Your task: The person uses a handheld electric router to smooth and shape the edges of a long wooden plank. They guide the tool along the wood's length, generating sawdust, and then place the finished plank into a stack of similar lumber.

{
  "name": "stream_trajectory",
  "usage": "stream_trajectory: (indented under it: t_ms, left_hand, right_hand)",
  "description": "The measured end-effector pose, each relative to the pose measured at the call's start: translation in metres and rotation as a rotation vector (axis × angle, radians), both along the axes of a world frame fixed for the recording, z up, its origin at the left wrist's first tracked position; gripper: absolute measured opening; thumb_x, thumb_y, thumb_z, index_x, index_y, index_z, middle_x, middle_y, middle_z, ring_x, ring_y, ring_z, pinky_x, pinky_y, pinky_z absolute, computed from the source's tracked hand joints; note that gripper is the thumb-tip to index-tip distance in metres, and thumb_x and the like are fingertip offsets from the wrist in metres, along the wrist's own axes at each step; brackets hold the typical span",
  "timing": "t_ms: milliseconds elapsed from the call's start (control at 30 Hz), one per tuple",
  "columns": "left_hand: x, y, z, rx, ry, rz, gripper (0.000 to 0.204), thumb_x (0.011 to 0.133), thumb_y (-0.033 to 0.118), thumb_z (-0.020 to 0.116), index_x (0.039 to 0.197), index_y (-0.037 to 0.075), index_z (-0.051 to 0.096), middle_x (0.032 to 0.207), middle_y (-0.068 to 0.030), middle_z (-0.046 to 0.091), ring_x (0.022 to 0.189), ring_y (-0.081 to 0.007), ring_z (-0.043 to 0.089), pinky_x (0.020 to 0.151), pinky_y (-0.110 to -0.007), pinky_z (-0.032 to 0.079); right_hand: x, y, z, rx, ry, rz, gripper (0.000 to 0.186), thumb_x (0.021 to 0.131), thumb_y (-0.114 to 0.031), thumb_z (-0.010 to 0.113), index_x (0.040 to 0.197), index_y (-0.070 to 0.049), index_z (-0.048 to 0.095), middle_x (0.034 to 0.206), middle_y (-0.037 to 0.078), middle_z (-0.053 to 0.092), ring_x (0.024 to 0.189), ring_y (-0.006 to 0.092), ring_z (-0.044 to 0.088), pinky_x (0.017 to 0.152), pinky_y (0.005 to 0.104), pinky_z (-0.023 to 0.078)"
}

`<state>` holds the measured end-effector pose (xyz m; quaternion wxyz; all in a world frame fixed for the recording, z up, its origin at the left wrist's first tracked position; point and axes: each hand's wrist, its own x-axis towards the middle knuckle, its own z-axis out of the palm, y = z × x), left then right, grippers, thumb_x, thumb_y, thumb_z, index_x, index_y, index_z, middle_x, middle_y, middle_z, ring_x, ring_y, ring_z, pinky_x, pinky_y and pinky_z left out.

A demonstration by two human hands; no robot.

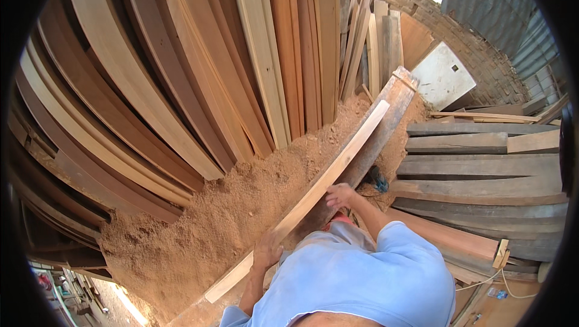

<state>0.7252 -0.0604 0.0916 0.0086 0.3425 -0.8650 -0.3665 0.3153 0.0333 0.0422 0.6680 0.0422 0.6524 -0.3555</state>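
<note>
A pale wooden plank (pixel 356 147) lies lengthwise along a wider, weathered beam (pixel 388 131) with a small slat across its far end. My right hand (pixel 342 196) is at the plank's right edge, its fingertips touching it, fingers slightly bent and apart. Lower down, my left hand (pixel 268 250) is on or beside the same plank, blurred, so its fingers cannot be made out. A teal and dark object (pixel 377 179), perhaps a shoe, shows beside the beam, partly hidden.
Tall boards (pixel 199 61) stand in rows at the left and back, above sawdust (pixel 181 248). Weathered planks (pixel 476 164) are stacked at the right, with a cord (pixel 506 285) below. A white panel (pixel 437 76) leans by a brick wall (pixel 488 67) and corrugated sheets (pixel 482 7).
</note>
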Motion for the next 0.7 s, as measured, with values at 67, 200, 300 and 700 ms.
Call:
stream_trajectory:
  t_ms: [67, 200, 300, 700]
  left_hand:
    - [-0.008, 0.005, 0.005, 0.036, 0.166, 0.030, 0.047, 0.087, 0.025, 0.072, 0.127, 0.001, 0.065, 0.130, -0.0190, 0.066, 0.123, -0.0363, 0.060, 0.107, -0.047, 0.046]
    - [-0.026, 0.043, 0.021, 0.859, 0.317, 0.607, 0.033, 0.100, 0.020, 0.063, 0.126, 0.000, 0.064, 0.116, -0.0133, 0.070, 0.110, -0.0276, 0.066, 0.097, -0.044, 0.052]
    - [0.020, 0.076, -0.030, 1.336, 0.478, 1.208, 0.059, 0.099, 0.039, 0.064, 0.144, 0.005, 0.049, 0.135, -0.0199, 0.059, 0.119, -0.0298, 0.060, 0.098, -0.046, 0.051]
    - [0.076, 0.046, -0.095, 0.740, 0.866, 1.760, 0.086, 0.088, 0.057, 0.069, 0.152, 0.011, 0.035, 0.148, -0.0249, 0.044, 0.134, -0.0426, 0.049, 0.108, -0.059, 0.045]
  right_hand:
    - [-0.027, 0.006, -0.001, -0.012, 0.083, -0.152, 0.058, 0.096, -0.044, 0.065, 0.139, -0.006, 0.055, 0.130, 0.024, 0.063, 0.085, 0.0351, 0.070, 0.079, 0.0526, 0.057]
    - [-0.080, -0.001, 0.010, 0.052, 0.424, -0.403, 0.075, 0.089, -0.048, 0.074, 0.142, -0.002, 0.048, 0.105, 0.016, 0.062, 0.072, 0.0245, 0.063, 0.053, 0.0382, 0.054]
    - [-0.117, -0.037, 0.026, 0.118, 0.593, -0.460, 0.088, 0.085, -0.051, 0.076, 0.146, 0.002, 0.041, 0.113, 0.018, 0.060, 0.082, 0.0288, 0.065, 0.060, 0.0413, 0.056]
    - [-0.146, -0.108, -0.003, 0.545, 0.898, -0.293, 0.126, 0.074, -0.044, 0.084, 0.158, 0.007, 0.004, 0.146, 0.037, 0.046, 0.135, 0.0467, 0.050, 0.116, 0.0475, 0.040]
